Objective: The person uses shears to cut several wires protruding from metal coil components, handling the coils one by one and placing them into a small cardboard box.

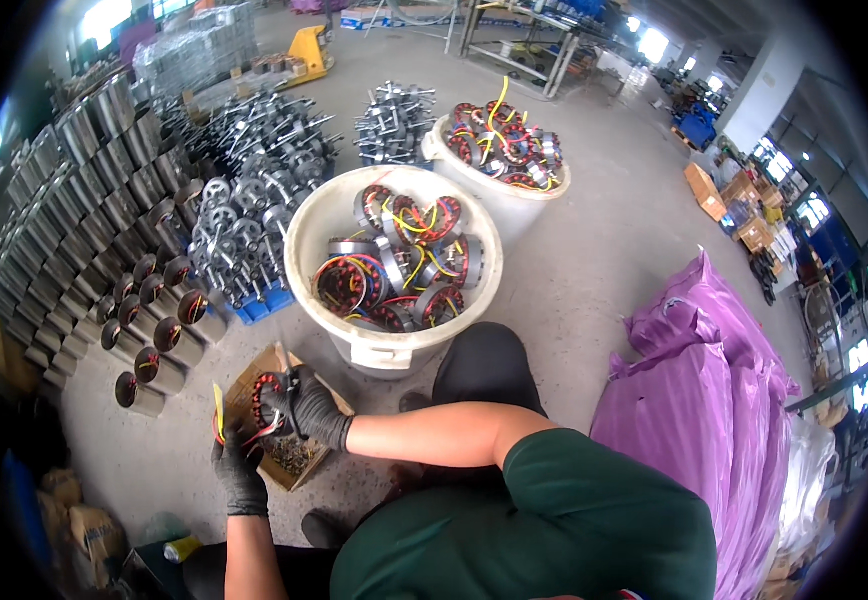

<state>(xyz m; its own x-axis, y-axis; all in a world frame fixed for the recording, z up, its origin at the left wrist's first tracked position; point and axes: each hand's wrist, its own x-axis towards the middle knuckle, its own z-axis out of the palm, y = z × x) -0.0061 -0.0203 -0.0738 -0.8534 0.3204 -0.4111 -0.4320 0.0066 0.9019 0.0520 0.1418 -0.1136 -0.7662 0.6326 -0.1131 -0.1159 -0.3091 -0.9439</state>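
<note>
A motor stator, a ring with dark red windings, is held low over a cardboard box. My right hand, in a dark glove, is closed at the stator's right side. A narrow dark thing stands beside these fingers; its kind is unclear. My left hand, also gloved, is closed around the stator's lead wires, whose yellow and red ends stick up past the fingers. Small scraps lie in the box below.
Two white tubs of stators stand ahead. Metal cylinders are stacked at left, some with wired stators inside. Rotor shafts are piled beside them. Purple sacks stand at right; a yellow pallet jack is farther back.
</note>
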